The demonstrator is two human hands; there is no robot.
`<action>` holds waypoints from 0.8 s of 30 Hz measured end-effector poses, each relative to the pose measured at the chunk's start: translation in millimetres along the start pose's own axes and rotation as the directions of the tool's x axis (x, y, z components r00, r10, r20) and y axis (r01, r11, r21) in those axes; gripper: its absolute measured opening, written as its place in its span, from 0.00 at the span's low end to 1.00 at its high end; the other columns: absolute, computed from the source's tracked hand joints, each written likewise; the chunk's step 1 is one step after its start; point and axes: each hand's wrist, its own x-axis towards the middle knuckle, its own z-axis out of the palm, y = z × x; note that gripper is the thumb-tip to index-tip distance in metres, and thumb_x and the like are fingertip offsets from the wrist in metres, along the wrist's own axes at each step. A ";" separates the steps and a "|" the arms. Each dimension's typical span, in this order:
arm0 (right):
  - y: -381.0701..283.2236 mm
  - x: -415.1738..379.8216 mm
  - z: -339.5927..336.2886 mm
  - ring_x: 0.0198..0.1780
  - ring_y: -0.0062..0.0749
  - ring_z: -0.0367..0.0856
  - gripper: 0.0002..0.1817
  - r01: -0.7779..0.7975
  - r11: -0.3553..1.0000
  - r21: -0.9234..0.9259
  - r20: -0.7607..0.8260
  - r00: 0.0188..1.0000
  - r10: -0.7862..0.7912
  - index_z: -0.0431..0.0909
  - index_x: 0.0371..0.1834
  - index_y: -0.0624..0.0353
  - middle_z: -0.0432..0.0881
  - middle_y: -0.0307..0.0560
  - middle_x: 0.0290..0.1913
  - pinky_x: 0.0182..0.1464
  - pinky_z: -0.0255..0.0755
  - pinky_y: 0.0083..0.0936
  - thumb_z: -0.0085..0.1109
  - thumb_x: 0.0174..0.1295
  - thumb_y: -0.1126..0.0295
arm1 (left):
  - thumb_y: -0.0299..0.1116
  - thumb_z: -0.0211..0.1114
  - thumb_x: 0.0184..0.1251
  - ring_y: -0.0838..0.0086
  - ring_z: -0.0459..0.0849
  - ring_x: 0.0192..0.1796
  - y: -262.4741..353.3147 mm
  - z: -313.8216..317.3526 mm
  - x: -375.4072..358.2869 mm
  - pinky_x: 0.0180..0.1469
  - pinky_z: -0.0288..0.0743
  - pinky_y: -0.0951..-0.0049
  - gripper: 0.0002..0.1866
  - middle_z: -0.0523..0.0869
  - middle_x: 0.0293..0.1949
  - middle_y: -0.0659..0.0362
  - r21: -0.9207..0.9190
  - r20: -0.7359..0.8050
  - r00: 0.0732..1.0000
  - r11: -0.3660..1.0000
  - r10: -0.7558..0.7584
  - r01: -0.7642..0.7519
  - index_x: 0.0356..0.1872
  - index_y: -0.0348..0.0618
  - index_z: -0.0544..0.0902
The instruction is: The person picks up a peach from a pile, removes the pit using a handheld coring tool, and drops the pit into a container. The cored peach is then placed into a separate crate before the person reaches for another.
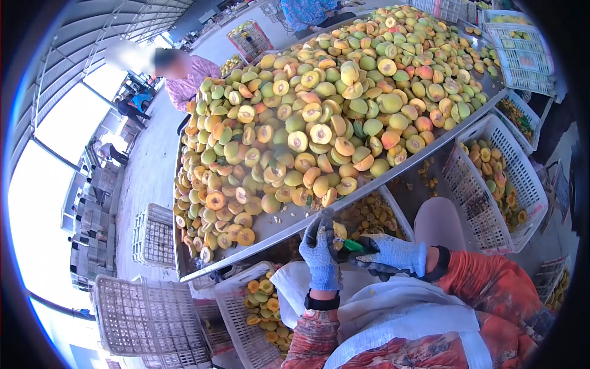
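My left hand (319, 249), in a blue-grey glove with dark fingers, is closed around a yellow peach half (339, 231) just in front of the table edge. In the same kind of glove, my right hand (396, 253) grips a small green-handled tool (354, 246). The green part points at the fruit, and its working end is hidden by the peach and fingers. Beyond both hands, a large heap of cut peaches (307, 129), several with stones showing, covers the metal table (270, 229).
A white crate of peach halves (236, 301) stands at my lower left, another white crate (522, 178) at my right. Below the table edge lie more fruit pieces (372, 215). Stacked crates (147, 313) stand at left. A person in a pink patterned top (190, 80) is across the table.
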 end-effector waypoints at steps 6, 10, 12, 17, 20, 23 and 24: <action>-6.4 1.0 21.6 0.25 0.45 0.79 0.23 0.009 0.742 -0.671 -0.288 0.918 -0.272 0.69 0.44 0.61 0.78 0.56 0.25 0.28 0.72 0.36 0.61 0.50 0.59 | 0.29 0.60 0.61 0.84 0.77 0.29 -3.7 10.0 18.7 0.29 0.70 0.85 0.12 0.83 0.34 0.60 -0.093 -0.093 0.995 0.996 -0.028 0.020 0.42 0.33 0.80; -33.8 -10.3 9.9 0.18 0.34 0.77 0.20 0.132 0.962 -0.240 -0.170 0.970 -0.176 0.67 0.42 0.62 0.76 0.50 0.21 0.20 0.70 0.30 0.62 0.50 0.64 | 0.32 0.58 0.59 0.82 0.75 0.33 8.7 1.0 22.7 0.37 0.69 0.81 0.13 0.83 0.34 0.60 0.027 0.066 0.993 0.995 -0.098 0.096 0.40 0.35 0.82; -28.3 -6.8 8.4 0.15 0.24 0.71 0.19 0.092 0.929 -0.358 -0.146 0.977 -0.153 0.65 0.42 0.62 0.73 0.44 0.20 0.15 0.66 0.22 0.61 0.50 0.68 | 0.30 0.58 0.58 0.84 0.74 0.31 2.1 -1.3 31.6 0.34 0.69 0.82 0.12 0.83 0.31 0.60 0.173 0.134 0.982 0.979 -0.133 0.109 0.39 0.35 0.82; -43.3 -10.5 8.4 0.14 0.19 0.68 0.19 -0.208 0.922 0.326 0.134 0.976 0.173 0.64 0.43 0.60 0.70 0.38 0.20 0.14 0.64 0.18 0.61 0.52 0.69 | 0.33 0.55 0.61 0.81 0.77 0.29 -8.2 -2.6 21.6 0.32 0.70 0.82 0.14 0.84 0.32 0.56 0.186 0.122 0.977 0.963 0.175 -0.195 0.40 0.33 0.81; -26.2 -3.8 3.7 0.14 0.18 0.67 0.19 0.060 0.995 -0.078 -0.056 0.996 -0.064 0.65 0.43 0.59 0.70 0.37 0.21 0.13 0.64 0.18 0.61 0.51 0.70 | 0.28 0.58 0.59 0.69 0.82 0.32 -0.6 -6.6 29.4 0.35 0.77 0.75 0.12 0.83 0.35 0.52 -0.048 0.217 0.955 0.975 -0.202 0.217 0.39 0.29 0.79; -21.1 0.4 -8.2 0.13 0.18 0.67 0.18 0.086 0.978 0.191 0.121 0.986 -0.110 0.67 0.43 0.60 0.71 0.37 0.20 0.12 0.62 0.17 0.62 0.50 0.71 | 0.32 0.56 0.59 0.64 0.83 0.32 -10.3 -4.0 28.6 0.34 0.78 0.70 0.14 0.83 0.34 0.51 -0.203 0.266 0.930 0.928 -0.254 0.312 0.41 0.31 0.79; -21.8 -0.6 -10.6 0.12 0.18 0.66 0.18 -0.027 0.912 0.410 0.162 0.986 -0.044 0.68 0.43 0.61 0.71 0.37 0.21 0.12 0.61 0.17 0.62 0.50 0.71 | 0.35 0.56 0.60 0.64 0.83 0.32 -10.0 1.9 28.3 0.33 0.78 0.71 0.16 0.82 0.34 0.51 -0.292 0.248 0.919 0.880 -0.307 0.373 0.42 0.32 0.78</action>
